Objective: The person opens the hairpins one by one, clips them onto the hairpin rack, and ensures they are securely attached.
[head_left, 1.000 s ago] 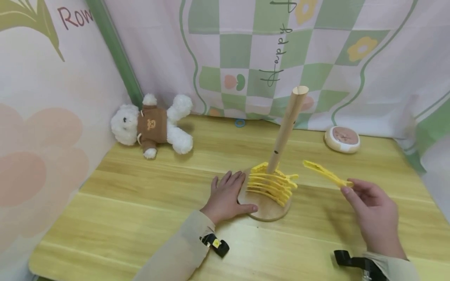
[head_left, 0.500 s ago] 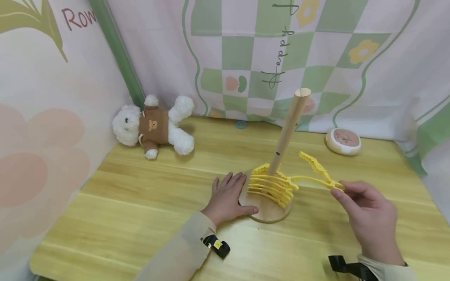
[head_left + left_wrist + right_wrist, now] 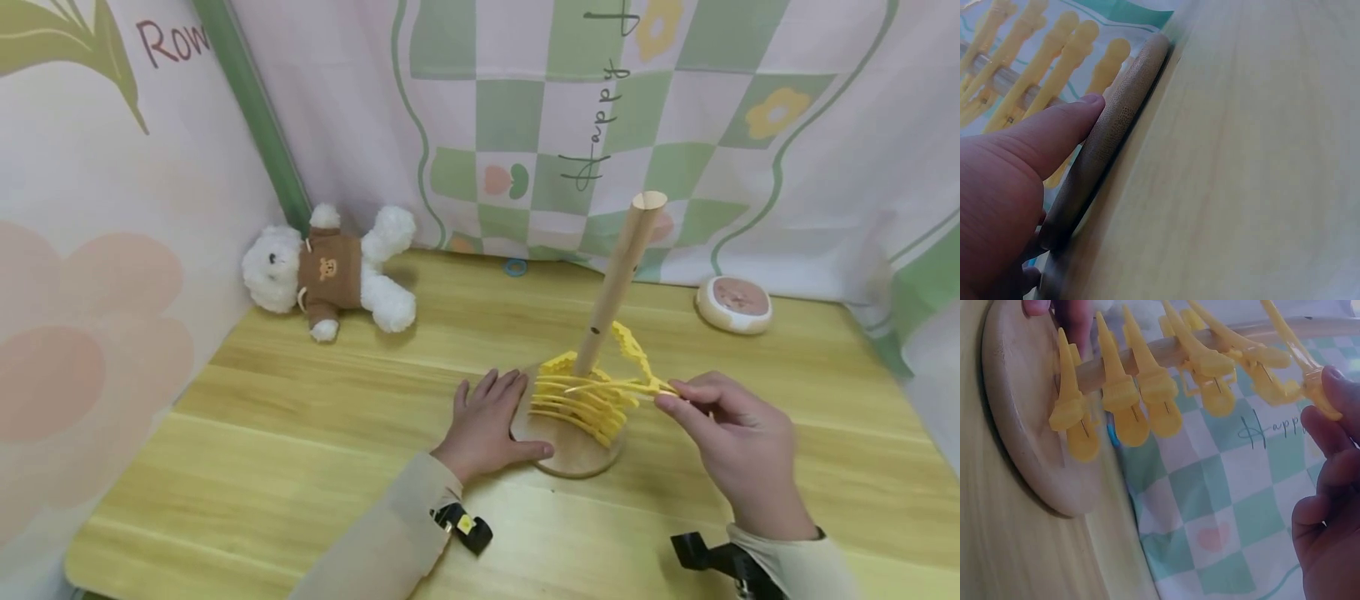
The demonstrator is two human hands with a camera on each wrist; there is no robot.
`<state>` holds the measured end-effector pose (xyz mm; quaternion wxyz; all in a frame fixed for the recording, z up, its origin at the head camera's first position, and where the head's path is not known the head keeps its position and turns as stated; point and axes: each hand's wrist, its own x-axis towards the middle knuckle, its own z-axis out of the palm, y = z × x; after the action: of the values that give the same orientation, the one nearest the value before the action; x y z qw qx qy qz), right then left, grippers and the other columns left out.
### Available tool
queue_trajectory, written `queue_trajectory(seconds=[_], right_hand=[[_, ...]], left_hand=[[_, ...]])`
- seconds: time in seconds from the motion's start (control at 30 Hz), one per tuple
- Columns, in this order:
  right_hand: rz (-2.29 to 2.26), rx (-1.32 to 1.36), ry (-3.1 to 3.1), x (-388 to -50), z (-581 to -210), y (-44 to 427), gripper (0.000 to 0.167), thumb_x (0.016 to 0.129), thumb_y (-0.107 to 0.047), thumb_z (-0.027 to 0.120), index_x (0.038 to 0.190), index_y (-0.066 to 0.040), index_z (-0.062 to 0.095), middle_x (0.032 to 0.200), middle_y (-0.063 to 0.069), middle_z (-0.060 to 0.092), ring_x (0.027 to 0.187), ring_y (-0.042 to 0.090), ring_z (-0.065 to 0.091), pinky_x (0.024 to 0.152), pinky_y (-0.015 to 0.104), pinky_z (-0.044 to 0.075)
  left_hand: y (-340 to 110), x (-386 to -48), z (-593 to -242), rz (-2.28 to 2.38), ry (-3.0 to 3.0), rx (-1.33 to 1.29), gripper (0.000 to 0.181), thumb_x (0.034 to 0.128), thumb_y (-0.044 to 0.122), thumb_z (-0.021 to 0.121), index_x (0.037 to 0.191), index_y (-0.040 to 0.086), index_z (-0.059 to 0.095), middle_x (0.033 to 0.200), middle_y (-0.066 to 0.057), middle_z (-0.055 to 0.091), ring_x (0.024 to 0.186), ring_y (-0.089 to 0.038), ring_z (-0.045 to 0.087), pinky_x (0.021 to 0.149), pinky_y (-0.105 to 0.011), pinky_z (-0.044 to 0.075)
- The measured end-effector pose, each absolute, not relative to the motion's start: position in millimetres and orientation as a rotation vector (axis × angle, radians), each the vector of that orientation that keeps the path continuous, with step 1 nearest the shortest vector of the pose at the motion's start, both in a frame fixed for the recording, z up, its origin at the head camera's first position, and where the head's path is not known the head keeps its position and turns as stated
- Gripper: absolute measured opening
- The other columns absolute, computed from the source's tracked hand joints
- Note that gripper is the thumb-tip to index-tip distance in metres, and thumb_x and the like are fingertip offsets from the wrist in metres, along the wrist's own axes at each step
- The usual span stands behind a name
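A wooden post [image 3: 621, 267] rises from a round wooden base [image 3: 573, 458] on the table. Several yellow hair clips [image 3: 573, 410] are stacked low round the post. My left hand [image 3: 487, 429] lies spread at the base's left side, its thumb [image 3: 1066, 128] touching the rim in the left wrist view. My right hand [image 3: 738, 446] pinches the tail of another yellow hair clip [image 3: 1290, 340] between thumb and finger. Its two arms stand spread, one on either side of the post in the head view, above the stacked clips.
At the back left, a white plush dog [image 3: 330, 271] in a brown shirt lies on its side. A small blue ring [image 3: 515, 267] lies by the curtain [image 3: 510, 117]. One rounded white-and-pink object [image 3: 735, 304] sits back right.
My right hand has moved left with the hair clip, from right of the stand to the post. The clip's arms have spread apart. My left hand keeps its place on the base.
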<state>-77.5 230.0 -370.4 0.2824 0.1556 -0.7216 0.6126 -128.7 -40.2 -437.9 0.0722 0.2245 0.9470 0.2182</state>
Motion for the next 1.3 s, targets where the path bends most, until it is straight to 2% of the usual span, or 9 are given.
queue_trajectory(seconds=[0.07,0.23,0.47,0.7,0.93,1.1,1.3], right_hand=[[1.515,0.368,-2.039,-80,-368,228,0.019,0.073,0.026,0.074,0.086,0.012,0.072,0.082,0.001,0.073,0.066,0.007,0.058,0.056,0.013,0.044],[1.387,0.354,-2.184,-84,-362,220,0.021,0.074,0.018,0.078,0.09,0.005,0.076,0.082,-0.005,0.07,0.062,0.005,0.053,0.052,0.015,0.042],[1.323,0.417,-2.231,-86,-358,213,0.027,0.074,0.015,0.08,0.094,-0.002,0.078,0.08,-0.004,0.068,0.059,0.004,0.048,0.049,0.019,0.039],[1.303,0.422,-2.268,-86,-358,209,0.029,0.075,0.013,0.081,0.098,-0.004,0.078,0.08,-0.005,0.067,0.058,0.005,0.047,0.048,0.021,0.038],[1.292,0.3,-2.297,-85,-359,211,0.036,0.075,0.009,0.083,0.107,-0.005,0.077,0.07,-0.005,0.056,0.056,0.006,0.042,0.047,0.023,0.035],[1.32,0.298,-2.272,-85,-362,209,0.037,0.075,0.009,0.083,0.109,-0.003,0.076,0.078,-0.006,0.06,0.067,0.009,0.047,0.056,0.019,0.039],[1.381,0.34,-2.234,-83,-366,211,0.046,0.075,0.014,0.08,0.118,0.001,0.071,0.106,-0.003,0.068,0.092,0.012,0.055,0.078,0.016,0.041]], left_hand=[[-39,-129,-437,0.662,2.846,0.681,0.106,0.0803,0.074,0.066,0.16,0.015,0.027,0.164,-0.003,0.029,0.152,-0.031,0.018,0.117,-0.064,0.007],[-39,-129,-439,0.658,2.857,0.685,0.106,0.08,0.074,0.066,0.16,0.015,0.028,0.164,-0.003,0.029,0.152,-0.032,0.019,0.117,-0.064,0.007],[-38,-129,-437,0.643,2.86,0.662,0.107,0.0797,0.075,0.065,0.16,0.016,0.027,0.164,-0.002,0.028,0.152,-0.03,0.019,0.118,-0.064,0.007],[-38,-128,-435,0.621,2.865,0.653,0.107,0.0795,0.076,0.064,0.16,0.017,0.027,0.164,-0.002,0.029,0.152,-0.03,0.021,0.117,-0.064,0.009],[-39,-128,-433,0.627,2.847,0.643,0.107,0.0803,0.075,0.065,0.16,0.015,0.026,0.164,-0.002,0.028,0.152,-0.03,0.018,0.118,-0.063,0.007],[-39,-128,-433,0.611,2.845,0.64,0.107,0.0805,0.075,0.065,0.161,0.016,0.026,0.164,-0.002,0.028,0.152,-0.029,0.018,0.118,-0.063,0.007],[-39,-129,-437,0.621,2.846,0.656,0.107,0.0803,0.076,0.064,0.161,0.016,0.025,0.164,-0.002,0.028,0.152,-0.03,0.018,0.118,-0.064,0.007]])
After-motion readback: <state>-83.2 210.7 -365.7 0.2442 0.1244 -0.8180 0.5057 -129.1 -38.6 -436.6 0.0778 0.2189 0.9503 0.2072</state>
